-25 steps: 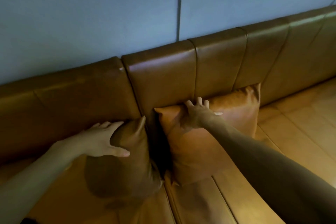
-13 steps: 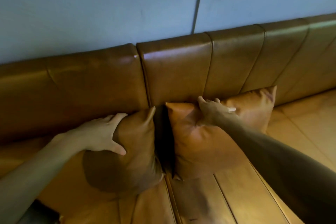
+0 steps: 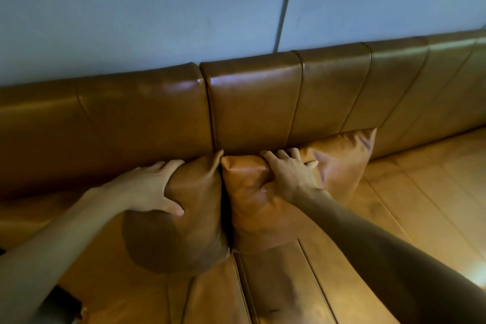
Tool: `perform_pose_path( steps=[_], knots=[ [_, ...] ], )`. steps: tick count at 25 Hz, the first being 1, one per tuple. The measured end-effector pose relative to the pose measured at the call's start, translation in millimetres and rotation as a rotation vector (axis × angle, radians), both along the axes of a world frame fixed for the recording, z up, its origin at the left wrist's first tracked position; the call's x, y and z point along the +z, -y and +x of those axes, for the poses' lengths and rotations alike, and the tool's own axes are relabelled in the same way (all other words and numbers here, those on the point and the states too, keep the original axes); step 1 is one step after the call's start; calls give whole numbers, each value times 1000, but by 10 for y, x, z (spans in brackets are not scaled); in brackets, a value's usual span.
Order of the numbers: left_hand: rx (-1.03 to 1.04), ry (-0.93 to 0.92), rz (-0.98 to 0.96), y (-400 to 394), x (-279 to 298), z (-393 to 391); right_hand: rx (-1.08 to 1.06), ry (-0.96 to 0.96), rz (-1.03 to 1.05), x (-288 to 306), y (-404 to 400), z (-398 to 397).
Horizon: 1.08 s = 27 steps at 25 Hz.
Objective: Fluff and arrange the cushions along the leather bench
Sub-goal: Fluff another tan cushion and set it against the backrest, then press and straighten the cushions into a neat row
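- Now your left hand (image 3: 150,187) grips the dark cushion (image 3: 181,221); your right hand (image 3: 289,176) clutches the light cushion (image 3: 265,202).
- Since a second ago the gap closed: both touch, leaning on the backrest (image 3: 252,102).
- Arranging looks nearly done.

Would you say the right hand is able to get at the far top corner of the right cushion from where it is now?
Probably yes. The right hand already grips the right cushion along its top edge, and the far corner stands free against the backrest, with nothing between them.
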<state>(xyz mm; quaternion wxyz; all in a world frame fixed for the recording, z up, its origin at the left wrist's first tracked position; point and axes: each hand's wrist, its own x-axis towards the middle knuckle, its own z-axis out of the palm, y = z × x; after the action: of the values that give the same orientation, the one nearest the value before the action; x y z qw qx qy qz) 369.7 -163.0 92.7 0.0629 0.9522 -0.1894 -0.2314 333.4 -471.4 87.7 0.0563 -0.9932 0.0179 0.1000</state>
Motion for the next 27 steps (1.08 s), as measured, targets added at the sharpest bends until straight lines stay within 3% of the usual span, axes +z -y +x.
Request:
perform_pose_path(
  steps=[8,13,17,19,21,24,27],
  knots=[
    [48,-32,-60,-146,122,-140,-31,-75,54,111,-153,56],
    [-7,-26,135,-157,144,-171,-52,-39,155,49,-256,-11],
    [7,6,45,-192,121,-243,-61,-89,202,66,-261,2],
    [20,26,10,-336,140,-346,-115,-125,319,206,-361,41],
    [56,62,-2,-547,209,-473,-141,-5,387,373,-567,68],
    [178,112,18,-1138,388,-728,-7,217,369,603,-1191,22],
    [353,196,-3,-1966,517,-945,273,191,355,668,-1887,-75]
  ],
)
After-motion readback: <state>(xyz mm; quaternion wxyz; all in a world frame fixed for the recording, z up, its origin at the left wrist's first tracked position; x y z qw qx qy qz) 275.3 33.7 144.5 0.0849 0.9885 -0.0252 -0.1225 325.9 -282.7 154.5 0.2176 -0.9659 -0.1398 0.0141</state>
